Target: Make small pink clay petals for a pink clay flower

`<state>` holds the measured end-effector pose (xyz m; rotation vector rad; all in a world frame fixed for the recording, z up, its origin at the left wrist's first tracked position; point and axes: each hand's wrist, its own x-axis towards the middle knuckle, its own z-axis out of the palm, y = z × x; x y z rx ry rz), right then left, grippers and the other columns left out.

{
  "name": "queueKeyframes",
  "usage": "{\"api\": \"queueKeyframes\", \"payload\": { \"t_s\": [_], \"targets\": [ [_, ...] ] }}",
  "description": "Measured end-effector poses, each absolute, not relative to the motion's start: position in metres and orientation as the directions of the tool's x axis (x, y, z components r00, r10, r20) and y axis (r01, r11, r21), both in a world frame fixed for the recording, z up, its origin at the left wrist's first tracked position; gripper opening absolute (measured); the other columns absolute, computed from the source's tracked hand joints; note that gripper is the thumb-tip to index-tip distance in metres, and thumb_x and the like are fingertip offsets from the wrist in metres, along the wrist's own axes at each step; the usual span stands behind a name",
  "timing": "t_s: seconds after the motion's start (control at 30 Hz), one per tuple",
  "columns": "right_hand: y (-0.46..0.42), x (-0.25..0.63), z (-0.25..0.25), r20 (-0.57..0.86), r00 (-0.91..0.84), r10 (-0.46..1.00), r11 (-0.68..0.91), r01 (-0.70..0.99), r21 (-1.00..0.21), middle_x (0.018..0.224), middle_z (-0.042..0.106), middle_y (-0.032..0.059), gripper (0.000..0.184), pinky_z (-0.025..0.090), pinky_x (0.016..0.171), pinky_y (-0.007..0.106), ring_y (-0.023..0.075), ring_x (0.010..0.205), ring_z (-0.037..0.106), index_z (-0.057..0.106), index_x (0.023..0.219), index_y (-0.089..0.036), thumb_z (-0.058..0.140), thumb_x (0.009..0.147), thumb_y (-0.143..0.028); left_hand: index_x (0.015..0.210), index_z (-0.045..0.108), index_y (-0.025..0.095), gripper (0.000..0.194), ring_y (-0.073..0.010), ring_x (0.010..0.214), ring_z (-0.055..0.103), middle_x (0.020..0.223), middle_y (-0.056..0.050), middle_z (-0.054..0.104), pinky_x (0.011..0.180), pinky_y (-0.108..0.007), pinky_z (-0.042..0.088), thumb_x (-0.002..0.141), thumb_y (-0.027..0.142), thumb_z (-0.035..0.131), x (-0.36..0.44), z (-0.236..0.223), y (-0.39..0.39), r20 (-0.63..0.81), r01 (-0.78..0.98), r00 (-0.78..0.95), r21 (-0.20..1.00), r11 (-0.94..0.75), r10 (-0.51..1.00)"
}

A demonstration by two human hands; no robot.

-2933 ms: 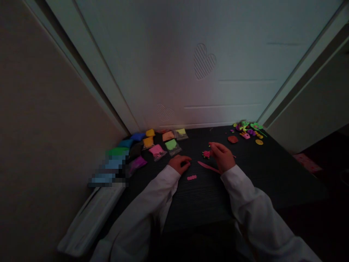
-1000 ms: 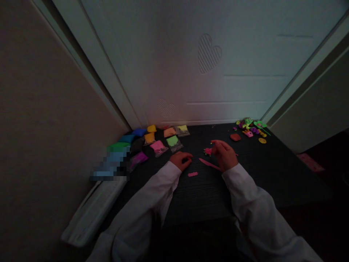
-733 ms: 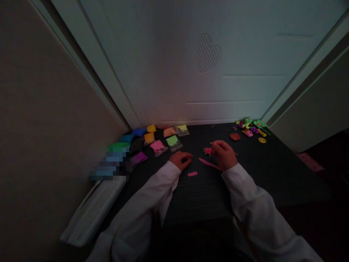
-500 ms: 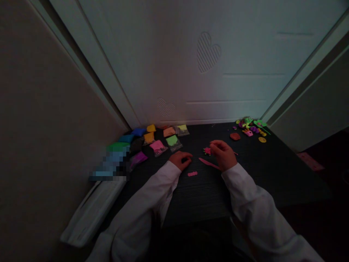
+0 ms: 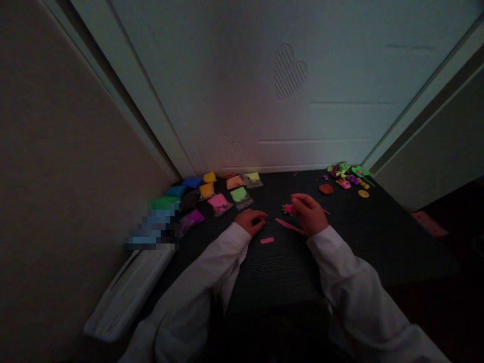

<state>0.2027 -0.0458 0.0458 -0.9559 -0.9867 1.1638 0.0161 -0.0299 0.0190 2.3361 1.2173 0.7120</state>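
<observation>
White sleeves (image 5: 200, 272) lead to two bare hands over a dark tabletop (image 5: 280, 277). The right hand (image 5: 309, 216) has its thumb and fingertips pressed together beside a small pink, frilled piece with green bits (image 5: 287, 208); whether anything is pinched there is too small to tell. Under that hand, a pink knife-shaped tool (image 5: 288, 225) shows its blade, pointing toward the left hand (image 5: 250, 222), its other end hidden. The left hand rests with thumb and forefinger curved into a ring; I cannot tell whether their tips meet.

Nearer the wearer, between the hands, lies a wavy-edged pink strip (image 5: 267, 240). A thin pink stick (image 5: 326, 212) pokes out past the right hand's far side. Beyond it are a reddish lump (image 5: 325, 189), a yellow disc (image 5: 363, 193) and a cluster of small colourful shapes (image 5: 344, 180), with a green flower (image 5: 360, 172) at its edge.

Past the left hand, a pink packet (image 5: 218, 203) and a light green packet (image 5: 238, 195) lie side by side, among orange, yellow, blue, green and purple ones. A long whitish case (image 5: 130, 292) lies at far left. Behind everything stands a pale panel (image 5: 234, 75) with striped hearts.
</observation>
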Motion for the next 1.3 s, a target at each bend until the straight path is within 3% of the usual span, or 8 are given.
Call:
{"api": "queueKeyframes", "payload": {
  "t_s": [0.33, 0.63, 1.0, 1.3],
  "targets": [
    [-0.0495, 0.2022, 0.0527, 0.090, 0.112, 0.990, 0.119, -0.288, -0.950, 0.049, 0.043, -0.0049, 0.020, 0.036, 0.054, 0.022, 0.0063, 0.050, 0.041, 0.057, 0.079, -0.018, 0.051, 0.067, -0.032, 0.087, 0.056, 0.019, 0.022, -0.0122, 0.072, 0.051, 0.074, 0.000, 0.061, 0.066, -0.024, 0.041, 0.066, 0.023, 0.049, 0.0153, 0.0186, -0.0299, 0.250, 0.620, 0.493, 0.571, -0.538, 0.833],
    [-0.0480, 0.2028, 0.0497, 0.114, 0.106, 0.988, 0.142, -0.314, -0.939, 0.050, 0.043, -0.0050, 0.012, 0.035, 0.053, 0.022, 0.0056, 0.049, 0.042, 0.052, 0.062, -0.017, 0.054, 0.066, -0.029, 0.088, 0.056, 0.017, 0.023, -0.0127, 0.074, 0.051, 0.075, -0.001, 0.061, 0.068, -0.025, 0.041, 0.068, 0.024, 0.048, 0.0151, 0.0174, -0.0294, 0.240, 0.629, 0.492, 0.566, -0.533, 0.836],
    [-0.0480, 0.2011, 0.0495, 0.127, 0.106, 0.986, 0.153, -0.293, -0.944, 0.054, 0.046, -0.0060, 0.016, 0.036, 0.053, 0.022, 0.0060, 0.050, 0.044, 0.054, 0.071, -0.021, 0.061, 0.057, -0.022, 0.088, 0.056, 0.019, 0.023, -0.0127, 0.074, 0.050, 0.075, 0.000, 0.061, 0.068, -0.025, 0.041, 0.067, 0.024, 0.048, 0.0148, 0.0196, -0.0297, 0.226, 0.626, 0.496, 0.575, -0.526, 0.838],
    [-0.0479, 0.2014, 0.0515, 0.095, 0.116, 0.989, 0.125, -0.290, -0.949, 0.050, 0.043, -0.0053, 0.022, 0.036, 0.053, 0.023, 0.0060, 0.048, 0.041, 0.057, 0.084, -0.019, 0.052, 0.066, -0.032, 0.087, 0.056, 0.019, 0.022, -0.0123, 0.073, 0.051, 0.075, 0.000, 0.060, 0.067, -0.025, 0.041, 0.067, 0.024, 0.049, 0.0154, 0.0193, -0.0303, 0.231, 0.633, 0.483, 0.575, -0.519, 0.845]
  ]
}}
